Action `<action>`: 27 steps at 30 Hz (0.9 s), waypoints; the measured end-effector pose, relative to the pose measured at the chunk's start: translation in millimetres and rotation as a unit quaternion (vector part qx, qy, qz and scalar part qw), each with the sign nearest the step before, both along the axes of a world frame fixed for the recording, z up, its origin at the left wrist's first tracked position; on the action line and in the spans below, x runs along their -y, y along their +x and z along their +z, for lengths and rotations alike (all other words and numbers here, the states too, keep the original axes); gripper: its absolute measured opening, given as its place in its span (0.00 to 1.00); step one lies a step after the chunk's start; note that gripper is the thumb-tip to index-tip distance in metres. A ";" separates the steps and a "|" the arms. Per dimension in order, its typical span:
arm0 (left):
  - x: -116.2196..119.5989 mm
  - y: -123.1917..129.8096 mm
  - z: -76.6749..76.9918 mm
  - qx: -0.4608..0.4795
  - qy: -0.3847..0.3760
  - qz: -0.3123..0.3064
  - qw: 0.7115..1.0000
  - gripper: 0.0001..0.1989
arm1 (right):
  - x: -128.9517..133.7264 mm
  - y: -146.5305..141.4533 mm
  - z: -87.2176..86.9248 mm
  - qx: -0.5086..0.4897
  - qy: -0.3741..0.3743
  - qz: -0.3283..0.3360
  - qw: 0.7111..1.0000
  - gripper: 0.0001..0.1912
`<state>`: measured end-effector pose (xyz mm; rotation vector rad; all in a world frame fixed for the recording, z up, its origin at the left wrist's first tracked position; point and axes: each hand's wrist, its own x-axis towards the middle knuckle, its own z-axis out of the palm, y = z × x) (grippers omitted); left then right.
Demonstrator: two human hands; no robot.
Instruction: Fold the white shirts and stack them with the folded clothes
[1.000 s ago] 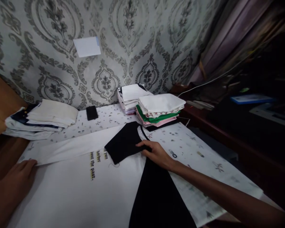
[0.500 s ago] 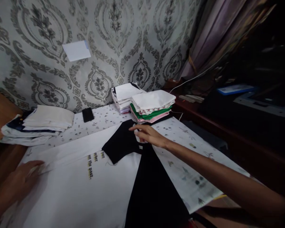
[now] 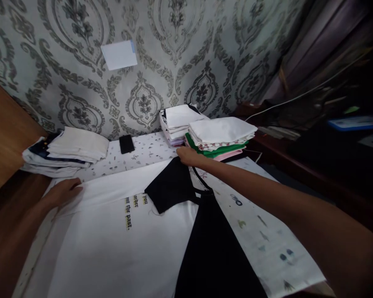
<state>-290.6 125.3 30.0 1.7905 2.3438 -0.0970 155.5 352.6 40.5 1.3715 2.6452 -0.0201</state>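
Note:
A white T-shirt (image 3: 105, 248) with black shoulders and sleeves and dark lettering lies spread over the table. At its far shoulder, beside the neck opening, my right hand (image 3: 188, 156) is closed on the black cloth. My left hand (image 3: 64, 192) pinches the shirt's far hem corner at the left. The near black sleeve reaches toward the bottom edge of the view.
Folded clothes (image 3: 222, 132) are piled behind my right hand, with another folded pile (image 3: 182, 118) beside them. More folded garments (image 3: 77, 145) and a black phone (image 3: 126, 144) lie at the back left. A patterned cover (image 3: 251, 231) lies on the table.
My right hand has gone from hovering open over the collar to gripping the far shoulder. My left hand has moved to the far hem corner. The view has shifted left.

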 end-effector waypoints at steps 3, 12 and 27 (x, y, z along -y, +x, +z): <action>2.7 -9.3 -6.6 0.033 0.054 0.000 0.998 0.17 | 6.7 0.1 -4.1 0.008 0.037 -0.007 0.999 0.21; 26.6 -13.0 8.4 0.199 0.133 0.158 0.958 0.24 | 26.6 3.7 -12.1 -0.032 0.111 0.032 0.993 0.20; 35.4 -0.1 8.3 0.185 0.178 0.319 0.912 0.09 | 108.4 27.3 -72.0 -0.265 0.067 0.272 0.923 0.23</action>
